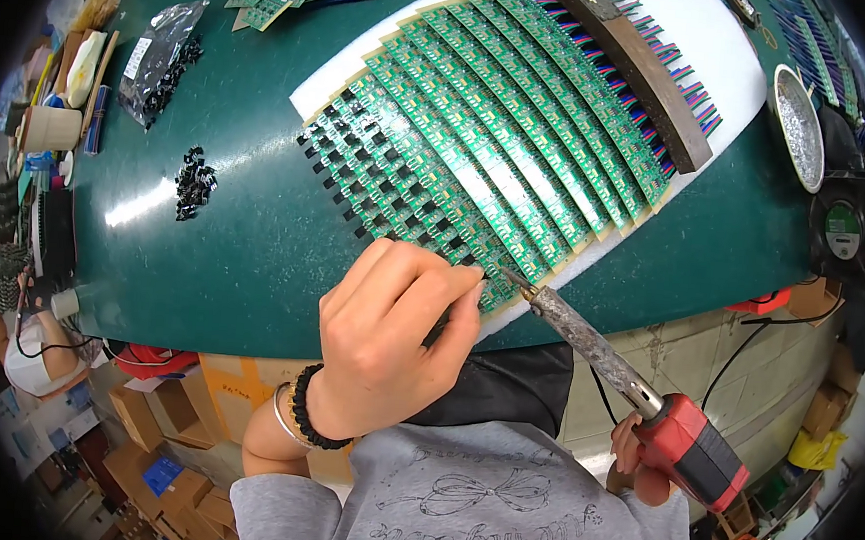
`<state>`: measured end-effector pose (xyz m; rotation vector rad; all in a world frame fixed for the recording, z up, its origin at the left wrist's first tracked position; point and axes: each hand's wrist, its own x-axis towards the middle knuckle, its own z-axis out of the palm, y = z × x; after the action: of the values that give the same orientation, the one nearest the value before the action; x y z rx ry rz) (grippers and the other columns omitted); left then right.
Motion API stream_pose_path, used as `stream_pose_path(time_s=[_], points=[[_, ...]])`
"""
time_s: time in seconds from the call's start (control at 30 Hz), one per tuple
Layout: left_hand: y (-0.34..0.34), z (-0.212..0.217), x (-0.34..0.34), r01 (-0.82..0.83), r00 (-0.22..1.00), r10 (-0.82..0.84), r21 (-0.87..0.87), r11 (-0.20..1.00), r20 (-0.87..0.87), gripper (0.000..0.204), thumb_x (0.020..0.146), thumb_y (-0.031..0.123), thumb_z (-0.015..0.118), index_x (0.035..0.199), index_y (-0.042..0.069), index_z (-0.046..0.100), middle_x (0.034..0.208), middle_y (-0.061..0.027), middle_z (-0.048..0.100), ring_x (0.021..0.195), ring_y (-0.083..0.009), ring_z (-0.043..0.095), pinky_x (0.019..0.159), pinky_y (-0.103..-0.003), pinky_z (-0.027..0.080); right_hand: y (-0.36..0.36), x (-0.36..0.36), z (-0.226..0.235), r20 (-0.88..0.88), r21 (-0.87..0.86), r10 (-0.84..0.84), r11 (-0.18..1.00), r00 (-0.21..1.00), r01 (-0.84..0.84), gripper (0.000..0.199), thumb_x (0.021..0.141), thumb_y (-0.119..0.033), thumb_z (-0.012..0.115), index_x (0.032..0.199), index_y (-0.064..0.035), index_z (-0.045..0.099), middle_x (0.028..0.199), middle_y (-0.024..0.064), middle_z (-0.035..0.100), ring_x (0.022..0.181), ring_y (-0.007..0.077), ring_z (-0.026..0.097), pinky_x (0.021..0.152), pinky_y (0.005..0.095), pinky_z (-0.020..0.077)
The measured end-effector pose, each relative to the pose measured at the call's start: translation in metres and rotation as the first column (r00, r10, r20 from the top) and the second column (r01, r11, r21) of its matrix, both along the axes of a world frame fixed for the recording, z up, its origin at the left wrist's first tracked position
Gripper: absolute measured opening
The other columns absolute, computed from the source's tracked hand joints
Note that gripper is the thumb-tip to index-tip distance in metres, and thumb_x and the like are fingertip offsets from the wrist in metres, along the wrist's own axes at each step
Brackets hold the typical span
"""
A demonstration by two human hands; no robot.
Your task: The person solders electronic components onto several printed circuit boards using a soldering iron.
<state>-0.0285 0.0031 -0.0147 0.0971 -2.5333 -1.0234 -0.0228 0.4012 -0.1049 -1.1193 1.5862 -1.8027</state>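
My left hand [392,342], fingers pinched together, feeds solder at the near edge of the green board strips [483,123]. Right hand [640,455] grips the soldering iron [635,390], tip on the nearest strip. I judge work's early; far rows left.

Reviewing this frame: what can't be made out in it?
- Head view: whatever the left hand pinches is hidden by its fingers.
- The right hand is mostly covered by the soldering iron.
- Board markings are too small.
- The loose black parts are too small to identify.
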Motion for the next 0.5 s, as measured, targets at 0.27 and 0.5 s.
stream_pose_path(time_s=[0.27,0.5], points=[[0.0,-0.001,0.002,-0.01,1.0,0.01,-0.003,1.0,0.007,0.018,0.07,-0.009,0.074,0.085,0.0,0.07,0.076,-0.0094,0.064,0.066,-0.0219,0.061,0.057,-0.03,0.047,-0.061,0.002,0.056,0.209,0.257,-0.439,0.887,0.874,0.384,0.076,0.062,-0.054,0.09,0.098,0.0041,0.057,0.084,0.0086,0.07,0.072,0.0125,0.066,0.064,0.0244,0.0497],[0.001,-0.001,0.002,-0.008,1.0,0.009,-0.014,1.0,0.008,0.017,0.07,-0.008,0.075,0.084,0.0,0.07,0.075,-0.0093,0.064,0.065,-0.0214,0.061,0.056,-0.03,0.047,-0.065,-0.008,0.072,0.094,0.322,-0.307,0.909,0.947,0.263,0.084,0.085,-0.068,0.061,0.119,0.0066,0.043,0.059,0.0052,0.058,0.049,0.0158,0.057,0.049,0.0305,0.0462]])
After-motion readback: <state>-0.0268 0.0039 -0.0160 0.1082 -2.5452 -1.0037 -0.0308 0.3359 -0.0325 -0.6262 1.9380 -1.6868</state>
